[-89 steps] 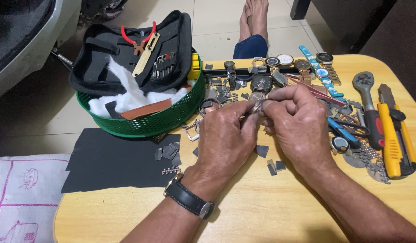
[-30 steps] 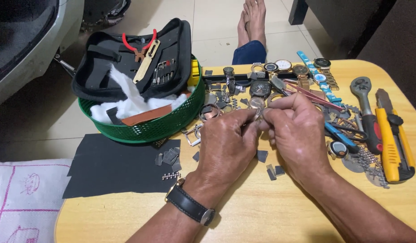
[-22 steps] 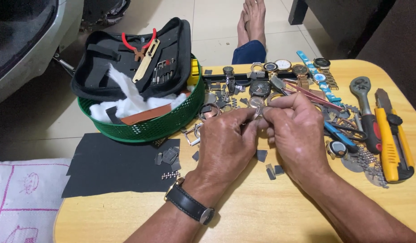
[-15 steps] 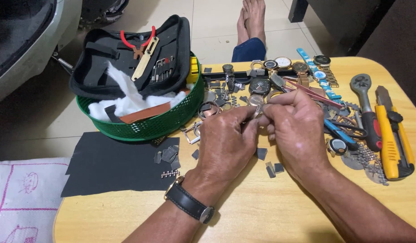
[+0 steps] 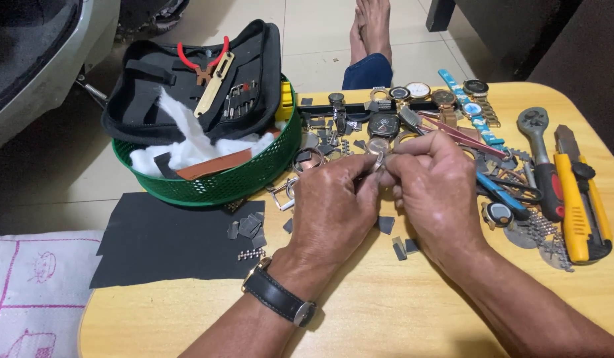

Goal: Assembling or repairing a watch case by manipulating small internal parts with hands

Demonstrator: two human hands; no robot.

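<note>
Over the middle of a yellow wooden table [image 5: 386, 311], my left hand [image 5: 330, 212] and my right hand [image 5: 436, 195] meet fingertip to fingertip. Both pinch a small metal watch part [image 5: 378, 161] between them. My left wrist wears a black-strapped watch [image 5: 277, 298]. Just beyond my fingers lie several watch faces and cases [image 5: 386, 122]. Small dark strap links [image 5: 396, 235] lie under and beside my hands.
A green basket [image 5: 214, 182] at the left holds a black tool case with red pliers [image 5: 201, 63] and white cloth. A black mat [image 5: 167, 242] lies in front of it. A ratchet [image 5: 542, 152], yellow cutter [image 5: 579, 205] and blue-handled tool sit right. Someone's bare feet [image 5: 373, 26] are beyond the table.
My hands have stayed together on the small part, with only slight finger movement. The view shifted a little.
</note>
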